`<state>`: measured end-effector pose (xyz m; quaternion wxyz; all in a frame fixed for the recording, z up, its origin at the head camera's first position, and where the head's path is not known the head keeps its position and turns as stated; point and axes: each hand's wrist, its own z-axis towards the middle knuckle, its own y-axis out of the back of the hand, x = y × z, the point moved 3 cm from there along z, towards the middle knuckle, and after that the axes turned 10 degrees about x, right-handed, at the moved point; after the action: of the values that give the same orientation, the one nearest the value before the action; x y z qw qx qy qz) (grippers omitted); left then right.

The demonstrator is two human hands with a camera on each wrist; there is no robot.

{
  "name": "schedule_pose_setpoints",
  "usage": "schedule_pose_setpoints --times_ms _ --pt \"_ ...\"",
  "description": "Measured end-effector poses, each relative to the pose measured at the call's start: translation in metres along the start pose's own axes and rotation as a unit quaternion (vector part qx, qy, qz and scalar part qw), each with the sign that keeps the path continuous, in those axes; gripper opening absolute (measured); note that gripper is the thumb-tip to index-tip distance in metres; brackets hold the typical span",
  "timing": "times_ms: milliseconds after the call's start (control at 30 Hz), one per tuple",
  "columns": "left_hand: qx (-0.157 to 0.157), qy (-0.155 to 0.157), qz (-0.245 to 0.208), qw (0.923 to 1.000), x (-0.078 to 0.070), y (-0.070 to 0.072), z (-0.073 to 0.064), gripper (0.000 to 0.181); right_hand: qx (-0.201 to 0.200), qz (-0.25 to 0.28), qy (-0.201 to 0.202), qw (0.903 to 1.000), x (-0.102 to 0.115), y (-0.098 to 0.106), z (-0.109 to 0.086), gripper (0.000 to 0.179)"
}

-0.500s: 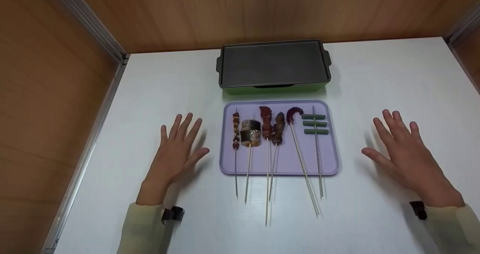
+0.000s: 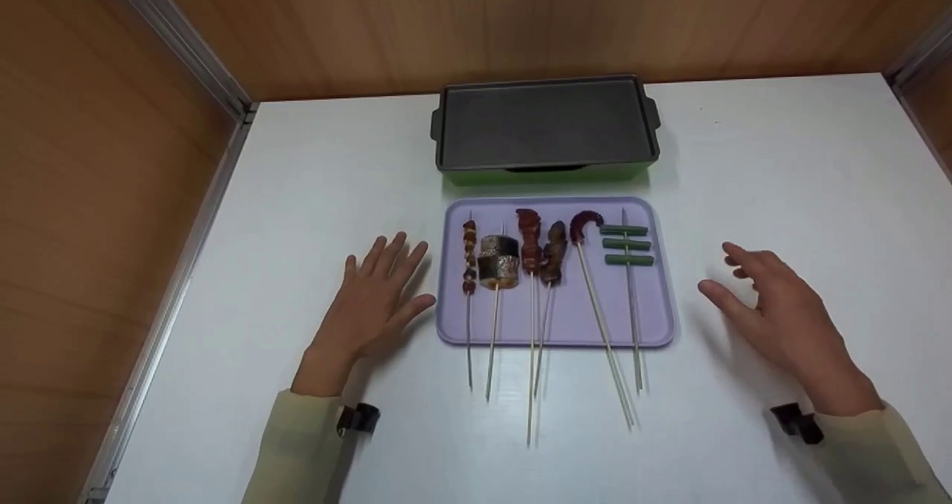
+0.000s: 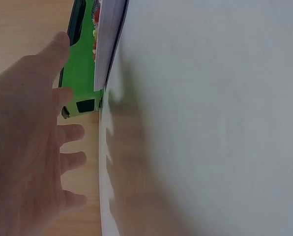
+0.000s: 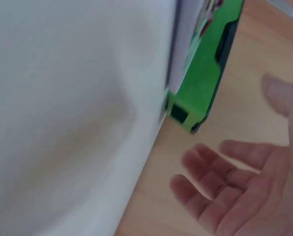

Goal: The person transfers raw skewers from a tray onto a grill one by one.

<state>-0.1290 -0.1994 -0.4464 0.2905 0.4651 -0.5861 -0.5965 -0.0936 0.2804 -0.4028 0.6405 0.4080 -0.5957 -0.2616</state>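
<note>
A lilac tray (image 2: 565,325) lies mid-table with several food skewers side by side, their sticks jutting over its near edge. From the left come a thin beaded skewer (image 2: 469,259), a fish-chunk skewer (image 2: 498,270), a red meat skewer (image 2: 529,244) and a browner meat skewer (image 2: 554,255). Further right are a curled dark-red tentacle skewer (image 2: 586,224) and a green-stick skewer (image 2: 628,245). My left hand (image 2: 364,307) hovers palm down with spread fingers, thumb near the tray's left edge. To the tray's right, my right hand (image 2: 781,314) holds nothing, its fingers loosely bent.
Behind the tray stands a green grill (image 2: 550,128) with a flat dark plate on top and a handle at each end. A wooden panel (image 2: 520,28) rises at the table's back, another (image 2: 97,229) along its left side. Both wrists wear black bands.
Both hands have moved inward toward the tray. The right hand's fingers, spread before, are now bent and closer together. The tray, skewers and grill stay put.
</note>
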Motion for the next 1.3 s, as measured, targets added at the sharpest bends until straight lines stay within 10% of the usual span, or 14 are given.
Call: schedule_pose_setpoints --times_ms 133,333,467,967,1167,1300 --pt "0.022 0.010 0.006 0.9997 -0.003 -0.002 0.004 0.073 0.043 0.117 -0.037 0.9915 0.010 -0.004 0.008 0.056" --pt "0.051 0.012 -0.003 0.9986 -0.008 -0.005 0.009 0.073 0.171 0.355 -0.111 0.9124 0.016 -0.021 0.022 0.060" --pt "0.066 0.008 -0.018 0.9976 -0.009 -0.007 0.012 0.073 0.209 0.384 -0.147 0.8875 0.016 -0.033 0.030 0.060" --pt "0.072 0.000 -0.029 0.9970 -0.011 -0.007 0.012 0.072 0.229 0.203 -0.161 0.9383 0.027 -0.055 0.052 0.034" --pt "0.079 0.011 -0.026 0.9965 -0.006 -0.007 0.004 0.071 0.218 0.221 -0.140 0.9403 0.032 -0.064 0.055 0.023" --pt "0.076 0.005 -0.034 0.9965 -0.007 -0.007 0.007 0.070 0.212 0.302 -0.141 0.9185 0.026 -0.061 0.051 0.032"
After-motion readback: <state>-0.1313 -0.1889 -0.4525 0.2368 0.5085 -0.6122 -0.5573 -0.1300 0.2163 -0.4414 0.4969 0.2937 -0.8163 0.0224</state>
